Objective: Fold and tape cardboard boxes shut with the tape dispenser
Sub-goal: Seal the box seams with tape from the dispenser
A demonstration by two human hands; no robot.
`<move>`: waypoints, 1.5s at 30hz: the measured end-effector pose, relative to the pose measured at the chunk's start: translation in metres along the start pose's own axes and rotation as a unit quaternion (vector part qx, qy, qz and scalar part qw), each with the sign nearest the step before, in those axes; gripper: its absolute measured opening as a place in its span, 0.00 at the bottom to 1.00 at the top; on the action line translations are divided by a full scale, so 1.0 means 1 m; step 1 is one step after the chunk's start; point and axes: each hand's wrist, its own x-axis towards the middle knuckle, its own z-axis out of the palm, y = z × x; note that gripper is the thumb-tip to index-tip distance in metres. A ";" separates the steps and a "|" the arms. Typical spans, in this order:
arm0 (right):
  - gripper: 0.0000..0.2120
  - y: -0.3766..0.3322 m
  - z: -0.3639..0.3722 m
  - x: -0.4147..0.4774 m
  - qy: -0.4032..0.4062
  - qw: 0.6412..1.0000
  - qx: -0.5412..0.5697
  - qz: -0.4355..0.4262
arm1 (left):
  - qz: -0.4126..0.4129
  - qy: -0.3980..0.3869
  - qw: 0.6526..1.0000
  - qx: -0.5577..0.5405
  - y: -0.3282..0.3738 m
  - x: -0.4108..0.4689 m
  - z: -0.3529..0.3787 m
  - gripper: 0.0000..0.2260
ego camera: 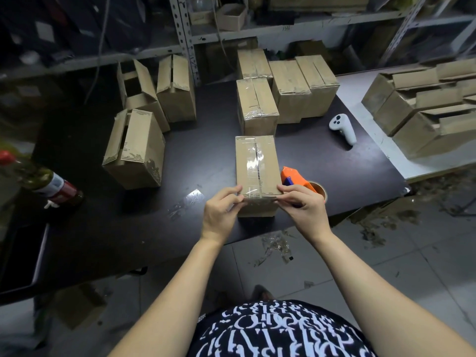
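The left hand [221, 211] and the right hand [305, 206] reach forward with wrists bent inward. Each pinches the near top edge of the small brown cardboard box [257, 171], both grips grasping its corners. The box stands on the dark worktop [201, 150], at 12 o'clock from the hands. It seems light and stiff, its clear tape [253, 161] slippery; the edges look best for holding. The orange tape dispenser [292, 176] lies at its 3 o'clock.

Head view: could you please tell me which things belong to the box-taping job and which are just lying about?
Job: front box, held at its near edge by left hand and right hand; tape dispenser; untaped boxes; taped boxes.
Lying about: white controller; bottle; tape scraps.
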 end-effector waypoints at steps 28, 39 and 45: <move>0.09 -0.009 0.006 -0.010 0.016 0.968 0.071 0.240 | -0.227 0.018 0.972 -0.049 0.001 -0.006 0.000 0.08; 0.14 -0.028 0.027 0.001 0.072 0.953 0.074 0.284 | -0.307 -0.028 0.946 -0.104 0.014 0.010 -0.008 0.16; 0.18 -0.036 0.047 0.019 0.070 0.951 0.045 0.298 | -0.329 0.005 0.938 -0.110 0.015 0.017 -0.010 0.10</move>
